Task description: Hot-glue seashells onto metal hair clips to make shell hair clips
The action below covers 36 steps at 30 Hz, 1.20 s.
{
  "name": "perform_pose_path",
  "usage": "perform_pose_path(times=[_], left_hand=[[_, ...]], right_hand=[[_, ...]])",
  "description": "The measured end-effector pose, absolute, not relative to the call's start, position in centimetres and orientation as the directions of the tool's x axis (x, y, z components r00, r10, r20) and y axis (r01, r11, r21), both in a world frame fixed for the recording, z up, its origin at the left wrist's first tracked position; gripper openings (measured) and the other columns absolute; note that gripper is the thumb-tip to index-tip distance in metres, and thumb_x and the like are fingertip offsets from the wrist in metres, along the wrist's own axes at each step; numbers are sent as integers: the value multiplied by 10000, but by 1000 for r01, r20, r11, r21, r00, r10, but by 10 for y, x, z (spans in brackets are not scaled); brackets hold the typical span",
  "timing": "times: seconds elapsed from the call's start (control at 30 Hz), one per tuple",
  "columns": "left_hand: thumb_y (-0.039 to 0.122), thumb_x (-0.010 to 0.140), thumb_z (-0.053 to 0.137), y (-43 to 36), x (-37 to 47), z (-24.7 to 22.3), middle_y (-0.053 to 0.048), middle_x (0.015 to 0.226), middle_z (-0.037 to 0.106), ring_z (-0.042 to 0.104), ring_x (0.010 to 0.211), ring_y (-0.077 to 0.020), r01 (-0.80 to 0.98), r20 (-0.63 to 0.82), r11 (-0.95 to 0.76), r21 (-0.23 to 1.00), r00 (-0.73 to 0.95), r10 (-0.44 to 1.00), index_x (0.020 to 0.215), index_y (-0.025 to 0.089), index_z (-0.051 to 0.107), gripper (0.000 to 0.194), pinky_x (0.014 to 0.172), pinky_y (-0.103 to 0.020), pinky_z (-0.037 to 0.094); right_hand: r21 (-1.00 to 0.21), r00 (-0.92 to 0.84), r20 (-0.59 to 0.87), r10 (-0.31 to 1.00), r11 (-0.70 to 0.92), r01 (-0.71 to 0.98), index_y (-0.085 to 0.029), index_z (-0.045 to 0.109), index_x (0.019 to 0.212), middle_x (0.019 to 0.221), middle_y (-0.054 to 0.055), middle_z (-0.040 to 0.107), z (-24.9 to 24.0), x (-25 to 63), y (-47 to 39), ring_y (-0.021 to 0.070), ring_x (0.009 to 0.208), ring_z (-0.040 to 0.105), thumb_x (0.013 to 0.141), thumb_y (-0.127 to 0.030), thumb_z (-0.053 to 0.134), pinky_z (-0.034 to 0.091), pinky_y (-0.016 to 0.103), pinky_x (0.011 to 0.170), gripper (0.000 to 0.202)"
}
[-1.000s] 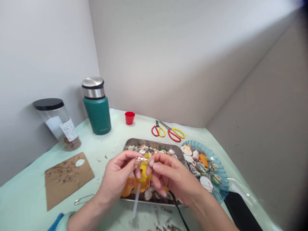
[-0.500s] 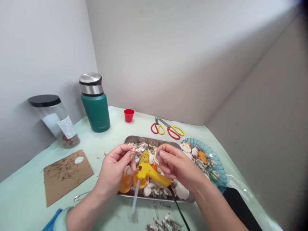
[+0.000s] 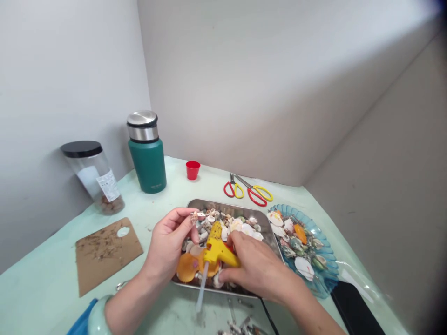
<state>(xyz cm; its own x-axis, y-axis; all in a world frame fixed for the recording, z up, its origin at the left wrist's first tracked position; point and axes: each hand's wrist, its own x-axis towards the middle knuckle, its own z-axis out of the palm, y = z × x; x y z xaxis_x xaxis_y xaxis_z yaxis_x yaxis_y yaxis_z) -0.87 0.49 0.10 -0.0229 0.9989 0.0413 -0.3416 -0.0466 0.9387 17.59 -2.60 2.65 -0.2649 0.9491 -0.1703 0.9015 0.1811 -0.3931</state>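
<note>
Occupying the near middle of a pale green tabletop: one metal tray, filled with assorted shells, two orange scallop shells at its near left.

Left hand: above the tray's left side, thumb and fingertips pinched together on one small brown-and-white shell, a slim pale piece beside it.

Right hand: over the tray's near right, thumb and fingers spread to either side of the glue gun's handle; whether they grip it cannot be told.

Glue gun, yellow, dark-speckled at the nozzle end: over the shells in the tray, nozzle towards the far side, translucent glue stick projecting beyond the near rim. Black cord: near right of the tray.

Right: blue fluted plate of mixed shells; black flat object, nearer.

Far: red cup; smaller scissors and larger scissors, red-and-yellow handles.

Left: green flask, steel lid; clear jar, black lid; marked cardboard, nearer.

Near edge: small metal pieces, heaped.
</note>
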Motion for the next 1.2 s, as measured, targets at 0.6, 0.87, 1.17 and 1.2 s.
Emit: perform_pose_path(times=[0.6,0.87,1.17,1.2], left_hand=[[306,731,667,8,-11,-3,43,474,575,530,501,-90,-397,20,-40,917,-54,998,856,157,621,199,541,-181,380],[300,714,678,10,-11,-5,57,439,540,463,439,-68,-399,10,-34,916,-62,998,837,151,624,200,523,-177,364],[289,739,666,10,-11,-6,63,439,543,449,429,-56,-376,17,-42,926,-69,997,824,158,603,169,513,-169,347],[291,737,668,9,-10,-5,64,437,540,449,428,-56,-372,16,-41,927,-70,997,820,158,601,170,506,-168,343]], right_hand=[[-995,-15,32,999,30,-99,-185,511,905,609,-32,513,47,194,-18,123,493,507,781,-322,574,423,271,512,195],[-972,-288,-192,938,-142,187,-202,614,923,465,-51,471,48,191,-32,96,373,443,780,-416,627,412,255,431,258],[-930,-283,-220,933,-112,351,-238,628,908,495,-44,507,46,187,-35,110,417,490,781,-432,625,426,263,467,232],[-926,-283,-225,932,-114,360,-240,631,907,499,-41,510,45,187,-35,111,420,493,781,-437,624,426,263,466,234]])
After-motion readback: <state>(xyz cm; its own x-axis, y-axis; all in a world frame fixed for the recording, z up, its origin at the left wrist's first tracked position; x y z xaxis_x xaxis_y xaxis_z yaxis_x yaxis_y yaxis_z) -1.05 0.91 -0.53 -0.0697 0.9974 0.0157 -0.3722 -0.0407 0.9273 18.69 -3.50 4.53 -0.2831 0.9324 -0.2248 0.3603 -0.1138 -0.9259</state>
